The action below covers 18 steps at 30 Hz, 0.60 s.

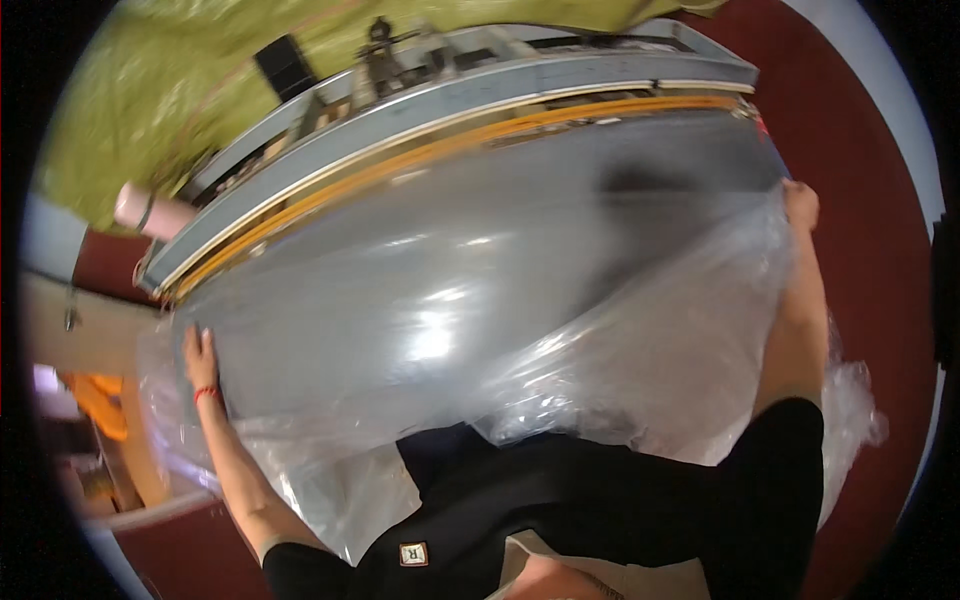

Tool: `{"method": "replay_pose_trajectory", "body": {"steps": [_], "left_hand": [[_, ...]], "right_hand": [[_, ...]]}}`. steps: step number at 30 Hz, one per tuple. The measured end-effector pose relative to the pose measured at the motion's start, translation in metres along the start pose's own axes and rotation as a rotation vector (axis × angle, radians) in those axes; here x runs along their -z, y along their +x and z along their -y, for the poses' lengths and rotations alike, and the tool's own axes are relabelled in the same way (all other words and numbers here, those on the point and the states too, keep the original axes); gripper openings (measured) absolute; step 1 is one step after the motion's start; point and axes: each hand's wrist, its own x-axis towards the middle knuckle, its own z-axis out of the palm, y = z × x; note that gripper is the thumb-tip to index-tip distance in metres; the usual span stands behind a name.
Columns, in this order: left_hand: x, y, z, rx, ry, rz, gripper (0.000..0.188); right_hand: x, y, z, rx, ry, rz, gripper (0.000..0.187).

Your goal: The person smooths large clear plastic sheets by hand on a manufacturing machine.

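A wide clear plastic sheet (680, 300) lies over a smooth grey work surface (690, 150) in front of me. Its film is wrinkled and bunched near my body, with bright glare at the middle. At the right edge, my right hand (801, 205) is closed on the sheet, pulling a taut fold out of it. My left hand (200, 358), with a red cord at the wrist, is at the left edge of the surface, its thumb and fingers closed on the plastic there. The fingertips of both hands are partly hidden.
A long grey metal trough (560, 75) with an orange strip (440, 150) borders the far side, holding tools and metal parts. A pink roll (155, 212) sits by its left end. Yellow-green sheeting (160, 90) lies beyond; dark red floor (860, 230) shows at right.
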Motion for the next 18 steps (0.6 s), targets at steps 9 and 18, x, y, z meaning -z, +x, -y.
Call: {"method": "replay_pose_trajectory", "body": {"steps": [9, 18], "left_hand": [[0.004, 0.023, -0.007, 0.124, 0.147, -0.257, 0.044], [0.009, -0.161, -0.479, -0.34, -1.029, 0.668, 0.013]], "right_hand": [[0.003, -0.012, 0.024, -0.132, -0.241, -0.126, 0.029], [0.005, -0.009, 0.005, -0.098, -0.152, -0.133, 0.029]]}}
